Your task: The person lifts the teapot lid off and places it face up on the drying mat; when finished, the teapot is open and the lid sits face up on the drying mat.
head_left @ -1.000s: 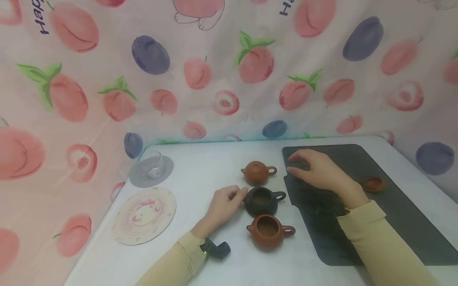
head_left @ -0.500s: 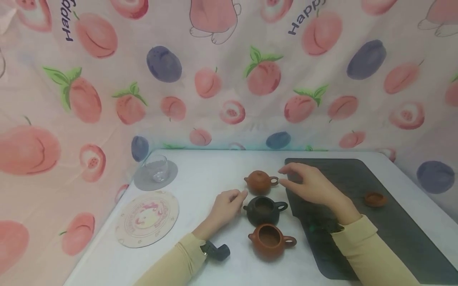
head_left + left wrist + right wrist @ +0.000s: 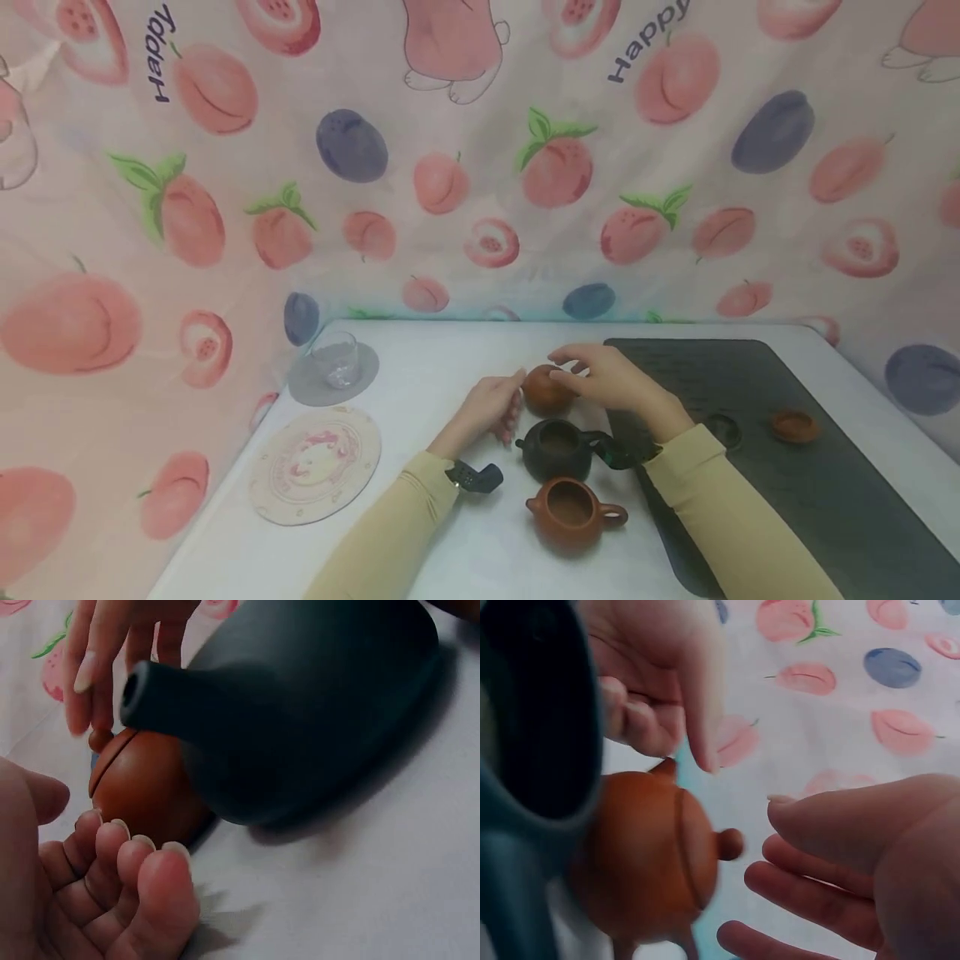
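Observation:
A small reddish-brown teapot (image 3: 546,392) with its lid (image 3: 696,847) on stands at the far end of a row of teapots. My left hand (image 3: 487,406) is beside its spout, fingers loosely curled, with fingertips (image 3: 112,832) right at the pot's body in the left wrist view. Over the lid hovers my right hand (image 3: 611,379); the right wrist view shows its thumb and fingers spread apart near the round knob (image 3: 730,844), holding nothing. A black lidless teapot (image 3: 557,450) stands just nearer, its handle partly hidden by the right wrist. Nearest is an orange-brown lidless teapot (image 3: 568,517).
At right, a dark tray (image 3: 810,500) bears a brown lid (image 3: 795,427) and a black lid (image 3: 723,431). To the left lie a round patterned mat (image 3: 315,467) and a grey coaster (image 3: 367,375) with a clear glass (image 3: 337,358). A fruit-print cloth (image 3: 465,183) hangs behind.
My right hand has moved left from above the tray to over the far teapot's lid. My left hand has shifted forward from the black pot to the far teapot's spout side.

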The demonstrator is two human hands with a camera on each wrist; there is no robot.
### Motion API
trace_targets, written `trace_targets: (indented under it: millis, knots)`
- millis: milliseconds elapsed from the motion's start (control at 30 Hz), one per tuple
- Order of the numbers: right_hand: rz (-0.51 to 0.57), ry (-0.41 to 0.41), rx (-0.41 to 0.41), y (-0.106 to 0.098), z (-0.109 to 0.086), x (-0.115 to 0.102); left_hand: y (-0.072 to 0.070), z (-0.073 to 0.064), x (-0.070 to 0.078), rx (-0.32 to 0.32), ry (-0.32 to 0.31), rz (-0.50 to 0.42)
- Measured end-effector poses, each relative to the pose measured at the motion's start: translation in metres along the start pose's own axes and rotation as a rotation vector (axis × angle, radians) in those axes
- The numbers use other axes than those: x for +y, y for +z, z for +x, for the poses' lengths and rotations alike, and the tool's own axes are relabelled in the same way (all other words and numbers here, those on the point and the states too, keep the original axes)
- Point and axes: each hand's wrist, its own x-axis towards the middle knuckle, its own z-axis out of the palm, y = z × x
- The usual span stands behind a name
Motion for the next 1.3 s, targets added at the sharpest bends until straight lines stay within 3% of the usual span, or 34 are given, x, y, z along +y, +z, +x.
trace_targets:
  millis: [200,333,433,633,1033,1300]
  knots:
    - [-0.021,0.001,0.031,0.016,0.002,0.007,0.004,0.002,0.001,-0.025,0.002,0.014]
    - [0.006,0.0,0.067,0.02,0.004,0.01,0.007,0.003,0.005,0.003,-0.034,-0.025]
    - [0.018,-0.006,0.081,0.021,0.004,0.011,0.01,0.003,0.006,0.038,-0.038,0.015]
    - [0.015,-0.006,0.106,0.025,0.003,0.011,0.012,0.003,0.001,0.071,0.019,0.113]
    - [0.015,-0.006,0.147,0.034,-0.001,0.008,0.006,0.0,-0.007,-0.032,0.057,0.107]
    - [0.003,0.035,0.207,0.035,0.003,0.011,0.003,0.001,-0.009,-0.049,0.086,0.08]
